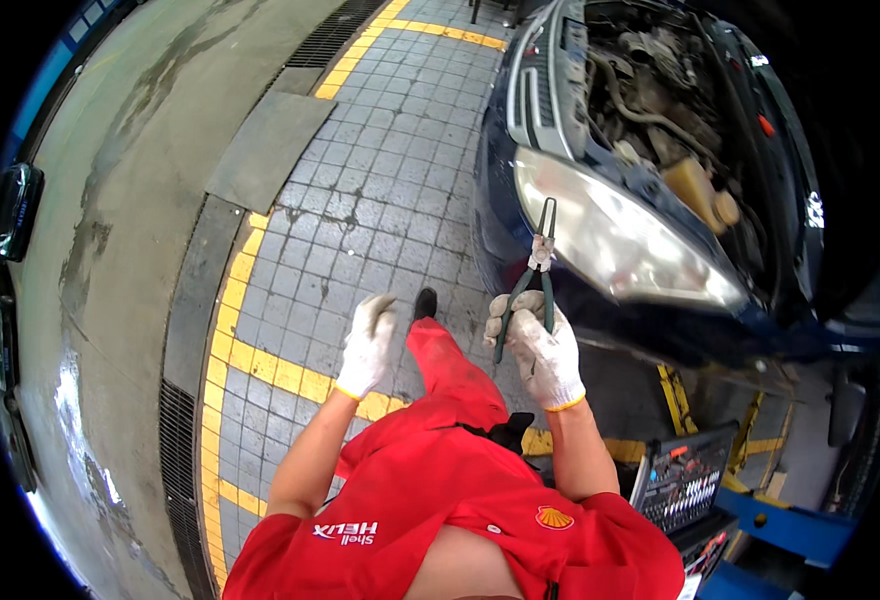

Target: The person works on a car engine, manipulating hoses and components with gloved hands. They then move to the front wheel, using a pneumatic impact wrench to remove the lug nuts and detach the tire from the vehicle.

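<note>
My right hand (548, 362), in a white work glove with a yellow cuff, grips long-nose pliers (542, 252) by their dark green handles. The pliers point away from me, and a narrow gap runs between their two long, thin jaws. Just beyond their tips is the clouded headlight (620, 235) of a dark blue car. My left hand (369, 345) wears a matching glove and hangs over the tiled floor, left of my leg. Its fingers are loosely bent, with nothing visible in them.
The car's raised hood exposes the engine bay (660, 110). At the lower right stands a tool case (682, 478) beside yellow stand legs (676, 400) and a blue metal beam (790, 530). Floor grates (180, 440) and a flat plate (270, 150) lie to the left.
</note>
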`<state>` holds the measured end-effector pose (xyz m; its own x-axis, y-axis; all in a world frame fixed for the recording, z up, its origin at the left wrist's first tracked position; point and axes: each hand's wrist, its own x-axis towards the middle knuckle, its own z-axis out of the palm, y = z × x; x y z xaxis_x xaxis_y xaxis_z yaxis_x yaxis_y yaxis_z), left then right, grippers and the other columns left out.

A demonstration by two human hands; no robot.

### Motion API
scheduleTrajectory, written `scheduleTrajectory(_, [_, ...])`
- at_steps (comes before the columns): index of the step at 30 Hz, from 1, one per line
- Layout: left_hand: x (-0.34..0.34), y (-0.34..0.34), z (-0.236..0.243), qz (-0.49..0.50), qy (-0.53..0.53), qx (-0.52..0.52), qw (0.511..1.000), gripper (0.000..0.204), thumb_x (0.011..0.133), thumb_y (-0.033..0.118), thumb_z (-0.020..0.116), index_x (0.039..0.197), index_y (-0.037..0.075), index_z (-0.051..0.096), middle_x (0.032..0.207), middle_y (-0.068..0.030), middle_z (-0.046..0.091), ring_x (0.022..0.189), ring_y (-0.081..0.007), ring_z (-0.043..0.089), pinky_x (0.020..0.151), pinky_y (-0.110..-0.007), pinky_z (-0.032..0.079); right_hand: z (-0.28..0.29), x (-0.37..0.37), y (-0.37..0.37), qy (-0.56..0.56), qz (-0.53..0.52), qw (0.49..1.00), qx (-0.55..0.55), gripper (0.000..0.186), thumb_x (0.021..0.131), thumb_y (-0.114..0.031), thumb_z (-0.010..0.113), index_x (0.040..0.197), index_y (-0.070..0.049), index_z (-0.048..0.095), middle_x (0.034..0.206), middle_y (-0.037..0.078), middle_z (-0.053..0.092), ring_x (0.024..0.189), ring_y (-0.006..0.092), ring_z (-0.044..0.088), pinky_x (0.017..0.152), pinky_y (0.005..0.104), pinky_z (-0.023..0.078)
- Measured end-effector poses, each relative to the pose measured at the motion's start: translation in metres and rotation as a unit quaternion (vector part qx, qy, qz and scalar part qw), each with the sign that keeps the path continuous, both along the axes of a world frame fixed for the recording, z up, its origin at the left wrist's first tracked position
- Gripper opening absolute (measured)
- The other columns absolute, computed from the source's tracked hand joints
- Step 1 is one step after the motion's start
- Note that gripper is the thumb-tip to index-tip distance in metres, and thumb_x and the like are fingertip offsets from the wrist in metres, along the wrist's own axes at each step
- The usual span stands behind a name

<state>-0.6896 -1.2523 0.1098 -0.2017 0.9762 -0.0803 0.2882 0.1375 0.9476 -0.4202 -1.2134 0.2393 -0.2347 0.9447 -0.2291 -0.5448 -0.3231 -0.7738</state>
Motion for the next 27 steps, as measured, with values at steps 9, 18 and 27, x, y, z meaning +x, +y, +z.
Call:
scheduleTrajectory(9, [-0.314, -0.099, -0.219, -0.01, 0.212, -0.58, 0.787, 0.068, 0.098, 0.059, 0.055, 0.133, 0.001, 0.068, 0.125, -0.0242, 0.073, 0.118, -0.0375, 0.069, 0.099, -0.046, 0.054, -0.03, -0.144, 0.27, 0.062, 0.09, 0.991, -0.072, 0.039, 0.096, -0.017, 0.073, 0.129, -0.003, 0.057, 0.121, 0.015, 0.067, 0.104, 0.0288, 0.07, 0.093, 0.0473, 0.059])
scheduleTrajectory(18, [-0.373, 0.071, -0.237, 0.291, -0.13, -0.493, 0.81, 0.043, 0.1, 0.04, 0.063, 0.114, 0.0, 0.07, 0.076, -0.0058, 0.062, 0.062, -0.0168, 0.06, 0.057, -0.034, 0.051, -0.021, -0.258, 0.522, -0.039, 0.244, 0.969, -0.013, 0.046, 0.094, -0.033, 0.079, 0.122, 0.0, 0.062, 0.116, 0.013, 0.068, 0.103, 0.0257, 0.07, 0.096, 0.0432, 0.058])
scheduleTrajectory(27, [-0.534, 0.541, -0.225, 0.008, 0.241, -0.397, 0.886, 0.061, 0.099, 0.053, 0.06, 0.135, 0.003, 0.069, 0.129, -0.0261, 0.071, 0.125, -0.0412, 0.067, 0.106, -0.045, 0.051, -0.014, -0.308, 0.715, 0.005, 0.119, 0.992, -0.031, 0.045, 0.097, -0.038, 0.077, 0.115, 0.001, 0.065, 0.135, 0.022, 0.065, 0.121, 0.0326, 0.068, 0.107, 0.0474, 0.053])
